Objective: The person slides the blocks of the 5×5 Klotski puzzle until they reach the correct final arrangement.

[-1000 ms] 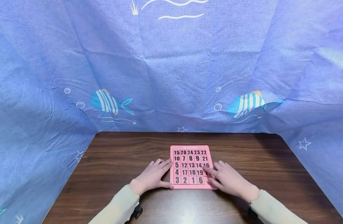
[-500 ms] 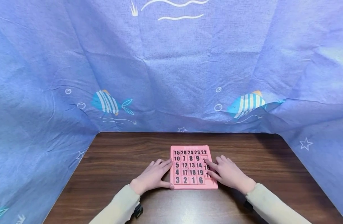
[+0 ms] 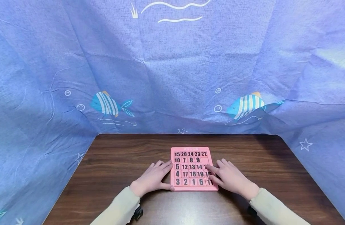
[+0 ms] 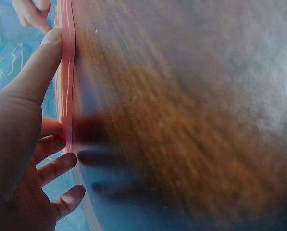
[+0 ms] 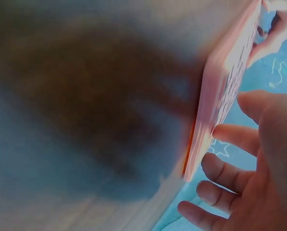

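A pink number slide puzzle [image 3: 194, 188] lies flat on the table, with rows of black-numbered tiles. Its bare slot [image 3: 204, 160] is at the right end of the second row, below tile 22 [image 3: 204, 153]. My left hand [image 3: 154, 176] rests against the puzzle's left side, thumb at the near corner and fingers farther up, spread apart. On the other side, my right hand [image 3: 231, 179] reaches over the right edge, and two of its extended fingertips touch the right column. They partly cover the tiles there. In the right wrist view, the fingers [image 5: 237, 137] are spread beside the puzzle's edge.
The dark wooden table [image 3: 127, 147] extends around the puzzle on every side. Behind it hangs a blue cloth [image 3: 172, 78] printed with striped fish, and the cloth continues down both sides. Light sleeves [image 3: 116, 206] cover both forearms.
The tiles of the right column have slid toward the near edge, so the bare slot moved from the bottom right up to the second row. My right fingers shifted along that column; my left hand stayed put.
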Available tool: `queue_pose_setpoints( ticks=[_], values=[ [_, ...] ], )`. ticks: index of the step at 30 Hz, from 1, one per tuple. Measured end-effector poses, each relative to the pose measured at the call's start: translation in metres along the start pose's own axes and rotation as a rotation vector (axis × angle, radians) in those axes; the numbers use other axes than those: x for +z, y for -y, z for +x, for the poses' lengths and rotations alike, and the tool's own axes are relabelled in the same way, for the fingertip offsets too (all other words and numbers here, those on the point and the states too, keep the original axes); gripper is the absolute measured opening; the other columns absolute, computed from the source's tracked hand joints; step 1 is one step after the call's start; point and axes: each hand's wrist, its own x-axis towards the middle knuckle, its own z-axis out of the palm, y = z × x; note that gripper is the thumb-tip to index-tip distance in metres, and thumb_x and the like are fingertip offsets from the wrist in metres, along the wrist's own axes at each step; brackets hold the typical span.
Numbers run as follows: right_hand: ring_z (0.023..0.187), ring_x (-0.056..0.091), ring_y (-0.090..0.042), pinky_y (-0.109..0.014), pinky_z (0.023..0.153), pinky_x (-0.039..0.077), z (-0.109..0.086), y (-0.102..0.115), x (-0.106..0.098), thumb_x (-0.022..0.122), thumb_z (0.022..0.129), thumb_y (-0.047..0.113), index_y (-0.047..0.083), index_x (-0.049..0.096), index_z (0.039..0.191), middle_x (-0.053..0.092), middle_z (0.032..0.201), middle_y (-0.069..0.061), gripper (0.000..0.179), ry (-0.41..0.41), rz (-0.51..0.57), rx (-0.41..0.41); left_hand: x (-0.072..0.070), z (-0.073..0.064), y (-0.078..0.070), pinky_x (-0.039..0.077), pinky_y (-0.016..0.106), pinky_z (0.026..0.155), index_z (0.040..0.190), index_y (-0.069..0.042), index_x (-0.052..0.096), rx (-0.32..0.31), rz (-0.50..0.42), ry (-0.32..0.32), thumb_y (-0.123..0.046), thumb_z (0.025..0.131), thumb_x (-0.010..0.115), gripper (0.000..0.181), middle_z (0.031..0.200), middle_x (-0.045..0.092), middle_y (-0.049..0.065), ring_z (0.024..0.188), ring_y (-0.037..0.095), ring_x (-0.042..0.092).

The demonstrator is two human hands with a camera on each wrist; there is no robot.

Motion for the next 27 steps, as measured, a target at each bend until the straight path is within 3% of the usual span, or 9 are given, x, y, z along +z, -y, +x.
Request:
queue_pose_setpoints(
  ticks=[4,11,27],
  values=[
    [0.078,0.039,-0.017,-0.033,0.068,0.035,0.018,-0.007,0.002,0.071,0.098,0.033,0.013,0.074,0.130,0.043,0.082,0.003,0.038,-0.002,0.014,0.043,-0.001,-0.001,0.000,0.043,0.053,0.106,0.158,-0.009,0.047,-0.009,-0.016,0.006,-0.068,0.085,0.072,0.097,0.162,0.045,0.006,0.138,0.026,0.047],
    [0.081,0.041,-0.022,-0.039,0.071,0.038,0.035,-0.020,0.008,0.068,0.100,0.034,0.013,0.069,0.138,0.046,0.085,-0.002,0.044,0.064,0.032,0.126,-0.003,-0.002,-0.003,0.040,0.057,0.110,0.158,-0.009,0.046,-0.026,-0.037,0.018,-0.067,0.084,0.073,0.098,0.163,0.044,0.005,0.139,0.026,0.045],
    [0.076,0.038,-0.018,-0.034,0.068,0.034,0.016,-0.010,0.006,0.068,0.100,0.036,0.015,0.070,0.138,0.043,0.081,0.003,0.044,0.046,0.021,0.072,-0.002,-0.001,-0.002,0.039,0.059,0.111,0.158,-0.008,0.045,-0.018,-0.050,0.009,-0.066,0.085,0.074,0.098,0.163,0.045,0.006,0.140,0.027,0.045]
  ],
)
